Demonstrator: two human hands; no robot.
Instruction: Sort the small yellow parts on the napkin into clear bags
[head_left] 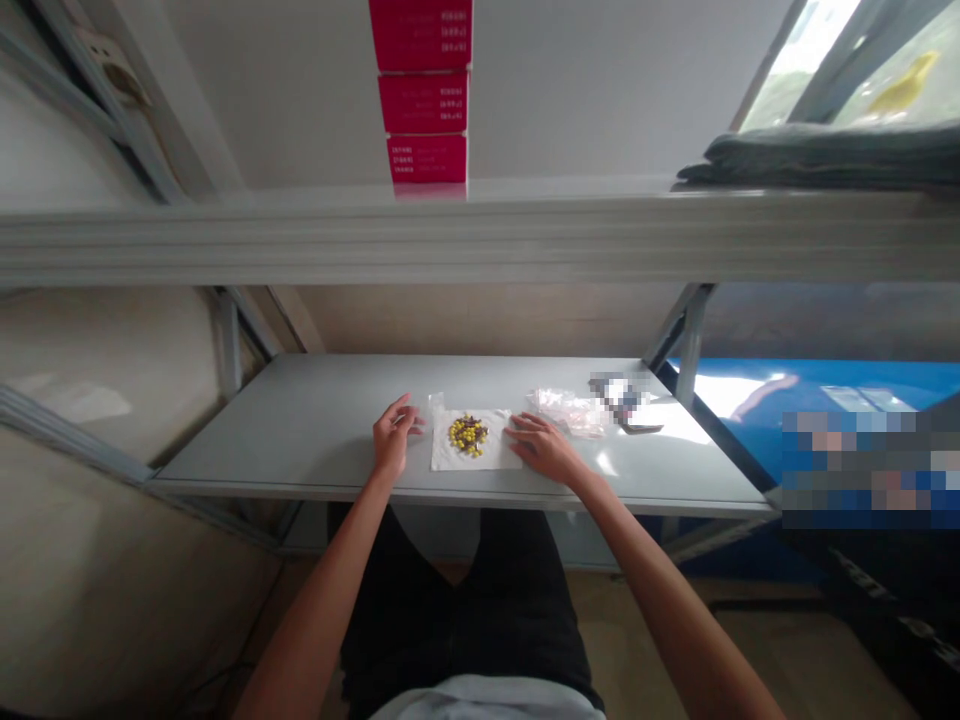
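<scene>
A white cloth or sheet (501, 455) lies flat on the grey shelf, bearing a small heap of yellow and dark brown pieces (469, 434), too small to name. My right hand (546, 446) rests palm down at the sheet's right edge, fingers stretched out and touching it. To the left of the sheet, apart from it, my left hand (394, 435) is held with its fingers spread and nothing in them. Near its fingertips, at the sheet's upper left corner, lies a small clear plastic bag (436, 402).
Crumpled clear plastic bags (571, 411) lie beyond my right hand, beside a partly blurred dark object (641, 428). Overhead, an upper shelf (480, 243) crosses the view, carrying stacked red boxes (427, 105) and a folded dark cloth (832, 158). A blue surface (742, 385) is at the right.
</scene>
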